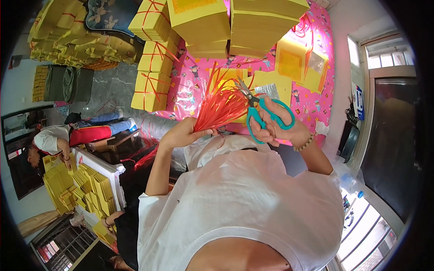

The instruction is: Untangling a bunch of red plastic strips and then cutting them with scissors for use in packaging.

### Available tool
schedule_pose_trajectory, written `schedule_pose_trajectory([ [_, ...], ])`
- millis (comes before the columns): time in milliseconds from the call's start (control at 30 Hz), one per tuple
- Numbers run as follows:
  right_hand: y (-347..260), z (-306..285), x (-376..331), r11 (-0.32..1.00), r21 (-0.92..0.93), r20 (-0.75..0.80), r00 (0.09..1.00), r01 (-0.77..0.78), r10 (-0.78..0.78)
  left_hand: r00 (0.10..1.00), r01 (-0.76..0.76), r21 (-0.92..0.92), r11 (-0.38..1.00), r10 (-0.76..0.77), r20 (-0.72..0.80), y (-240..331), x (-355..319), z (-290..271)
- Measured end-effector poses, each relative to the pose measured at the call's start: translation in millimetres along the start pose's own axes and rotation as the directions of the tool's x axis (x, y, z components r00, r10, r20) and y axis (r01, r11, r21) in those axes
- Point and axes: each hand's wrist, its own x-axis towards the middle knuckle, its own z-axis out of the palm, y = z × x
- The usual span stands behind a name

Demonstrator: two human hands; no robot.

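Note:
My left hand (181, 133) grips a bundle of thin red plastic strings (221, 106) at its lower end, and the strands fan up and to the right. My right hand (278, 128) holds scissors with teal handles (269, 115), fingers through the loops. The scissor blades (244, 89) point up and left, at the spread ends of the strings. A beaded bracelet (304, 144) sits on my right wrist. Behind the hands lies a pink patterned cloth (194, 83) with flat yellow paper sheets (289, 61) on it.
Yellow paper stacks tied with red string (153, 58) stand at the cloth's left, and bigger yellow stacks (257, 22) at the top. At the left another person (68, 135) bends over yellow stacks (90, 187) on a white surface. A dark doorway (393, 144) is at the right.

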Motion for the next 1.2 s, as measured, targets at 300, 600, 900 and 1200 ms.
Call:
schedule_pose_trajectory([
  [300, 5.5, -19.0, 9.0, 0.972, 0.204, 0.032, 0.991, 0.118, -0.127, 1.0, -0.03, -0.015, 0.999, 0.03, -0.001, -3.9, 0.2, 0.3],
  [600, 11.1, -11.6, -15.3, 0.941, 0.192, 0.237, 0.917, 0.28, -0.321, 0.985, 0.075, -0.274, 0.959, -0.114, -0.127, -23.9, 3.8, 3.4],
  [900, 29.1, -17.7, -6.9, 0.991, -0.009, 0.213, 0.969, 0.131, -0.126, 0.985, 0.063, -0.415, 0.908, -0.123, -0.119, 1.7, 9.4, 8.2],
  [1200, 33.4, -18.0, -2.9, 0.963, 0.011, 0.136, 0.954, 0.269, -0.268, 0.969, 0.094, -0.5, 0.861, -0.193, -0.152, 10.2, 13.2, 7.0],
])
